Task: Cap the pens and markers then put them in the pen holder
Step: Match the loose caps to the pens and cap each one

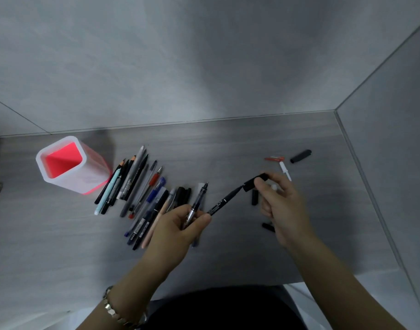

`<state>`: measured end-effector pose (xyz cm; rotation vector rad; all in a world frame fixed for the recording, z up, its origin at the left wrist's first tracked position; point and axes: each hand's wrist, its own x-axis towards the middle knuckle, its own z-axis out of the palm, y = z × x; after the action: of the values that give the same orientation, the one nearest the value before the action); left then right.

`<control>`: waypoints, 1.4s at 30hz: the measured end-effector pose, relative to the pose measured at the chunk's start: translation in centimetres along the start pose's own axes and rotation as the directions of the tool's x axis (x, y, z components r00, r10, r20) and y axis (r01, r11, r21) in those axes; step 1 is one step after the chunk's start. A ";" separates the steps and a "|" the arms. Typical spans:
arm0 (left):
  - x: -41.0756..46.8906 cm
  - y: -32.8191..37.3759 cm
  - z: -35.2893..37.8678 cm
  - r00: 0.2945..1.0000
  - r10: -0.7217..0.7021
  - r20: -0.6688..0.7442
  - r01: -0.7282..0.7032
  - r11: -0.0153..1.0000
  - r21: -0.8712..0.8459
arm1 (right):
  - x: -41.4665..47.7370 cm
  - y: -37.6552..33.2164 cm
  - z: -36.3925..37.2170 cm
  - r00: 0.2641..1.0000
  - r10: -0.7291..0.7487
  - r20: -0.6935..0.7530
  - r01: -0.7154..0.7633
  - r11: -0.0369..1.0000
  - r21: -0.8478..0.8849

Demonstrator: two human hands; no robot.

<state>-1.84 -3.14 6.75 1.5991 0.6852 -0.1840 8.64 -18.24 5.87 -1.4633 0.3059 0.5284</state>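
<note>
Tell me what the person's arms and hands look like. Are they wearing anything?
Both arms are bare, with no sleeves showing. The left hand and right hand wear no gloves, and I can see no rings. The left wrist has a silvery metal bracelet made of chunky links. The right wrist wears nothing.

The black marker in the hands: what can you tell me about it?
The marker is slim, black plastic by its look, with white print on the barrel and a tapered tip. It slants away to the right. The left hand grips its lower end; the right hand holds a black cap at its tip.
</note>
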 end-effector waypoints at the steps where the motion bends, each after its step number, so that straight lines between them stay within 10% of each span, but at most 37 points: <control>1: 0.0 0.0 0.0 1.000 -0.002 0.001 0.002 1.000 0.002 | 0.0 0.1 0.1 1.000 0.001 -0.004 -0.001 1.000 0.000; 17: -0.7 0.7 -0.5 0.996 0.093 -0.006 -0.093 0.993 0.078 | -2.3 -0.4 1.1 0.980 0.038 0.195 -0.023 0.997 -0.078; 25: -1.4 0.7 0.1 0.968 -0.200 0.154 0.243 0.904 -0.352 | -2.8 -0.8 1.3 0.967 -0.034 0.254 0.060 0.993 -0.097; 33: -1.0 1.1 -0.1 0.994 0.105 -0.006 -0.104 0.986 0.129 | -2.5 0.9 1.0 0.985 0.100 0.139 -0.094 0.994 -0.054; 42: -1.2 -0.5 0.4 0.991 0.125 -0.046 -0.117 0.983 0.144 | -1.8 1.4 0.5 0.977 0.134 0.164 -0.115 0.986 -0.120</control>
<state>-2.92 -3.91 6.87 1.7814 0.6261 -0.1014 6.31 -17.98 5.63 -1.4995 0.2359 0.7792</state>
